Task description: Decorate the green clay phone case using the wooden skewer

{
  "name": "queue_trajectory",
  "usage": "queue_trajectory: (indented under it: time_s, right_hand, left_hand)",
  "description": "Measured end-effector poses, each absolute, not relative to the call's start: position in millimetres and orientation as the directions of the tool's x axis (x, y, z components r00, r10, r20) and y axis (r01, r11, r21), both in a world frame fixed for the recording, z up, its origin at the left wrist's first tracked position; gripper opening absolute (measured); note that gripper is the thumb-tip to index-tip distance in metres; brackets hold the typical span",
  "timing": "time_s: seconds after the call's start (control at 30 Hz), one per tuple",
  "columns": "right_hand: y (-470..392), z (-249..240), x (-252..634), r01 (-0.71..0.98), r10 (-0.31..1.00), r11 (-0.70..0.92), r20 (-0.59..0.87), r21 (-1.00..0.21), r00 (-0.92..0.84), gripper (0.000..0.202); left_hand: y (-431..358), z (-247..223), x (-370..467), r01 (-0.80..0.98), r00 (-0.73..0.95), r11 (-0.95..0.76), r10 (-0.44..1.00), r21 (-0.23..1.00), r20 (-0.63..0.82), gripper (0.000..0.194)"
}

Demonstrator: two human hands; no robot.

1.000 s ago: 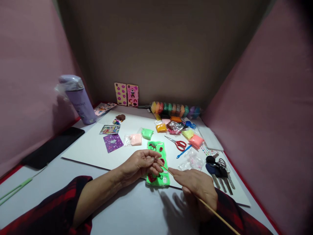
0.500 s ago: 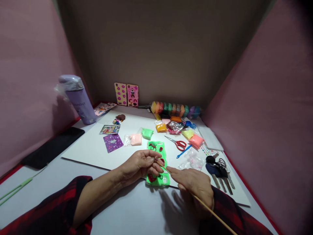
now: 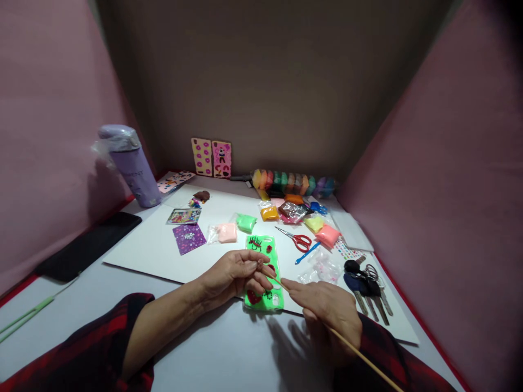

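Observation:
A thin wooden stick (image 3: 359, 354) runs from the lower right up to my left hand. My right hand (image 3: 327, 307) is closed round its middle, fingers pointing left. My left hand (image 3: 241, 275) pinches at the stick's far end; a small dark bit shows at the fingertips, too small to make out. Beneath the left fingers lies a bright green phone case (image 3: 253, 256) with red shapes and dark dots, partly hidden by that hand.
On the white board (image 3: 155, 256) lie red scissors (image 3: 300, 240), a blue tool (image 3: 307, 253), clay packets (image 3: 246, 222), cards (image 3: 188, 238) and keys (image 3: 371, 288). A purple bottle (image 3: 134, 169) and black phone (image 3: 90, 245) are at left. Two decorated cases (image 3: 211, 158) lean behind.
My right hand has shifted slightly right and down, along with the stick's near part. My left hand and the green case have barely moved.

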State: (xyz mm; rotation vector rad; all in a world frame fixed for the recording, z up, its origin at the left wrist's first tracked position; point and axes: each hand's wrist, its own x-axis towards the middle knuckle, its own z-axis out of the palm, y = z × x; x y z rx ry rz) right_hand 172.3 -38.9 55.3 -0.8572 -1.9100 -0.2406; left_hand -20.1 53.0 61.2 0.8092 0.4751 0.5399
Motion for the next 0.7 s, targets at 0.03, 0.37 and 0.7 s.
queue_trajectory:
  time_s: [0.03, 0.37, 0.7]
  right_hand:
    - [-39.0, 56.4, 172.2, 0.655, 0.459, 0.731, 0.847, -0.19, -0.267, 0.023]
    - [-37.0, 54.6, 173.7, 0.648, 0.468, 0.741, 0.829, -0.179, -0.307, 0.026]
    - [-37.4, 58.0, 171.5, 0.646, 0.462, 0.741, 0.838, -0.186, -0.289, 0.025]
  left_hand:
    - [53.1, 61.0, -20.2, -0.267, 0.767, 0.572, 0.614, 0.776, -0.188, 0.023]
    - [52.6, 59.6, -20.2, -0.268, 0.791, 0.58, 0.589, 0.769, -0.168, 0.022]
    - [55.0, 54.0, -22.1, -0.281, 0.809, 0.581, 0.572, 0.764, -0.137, 0.021]
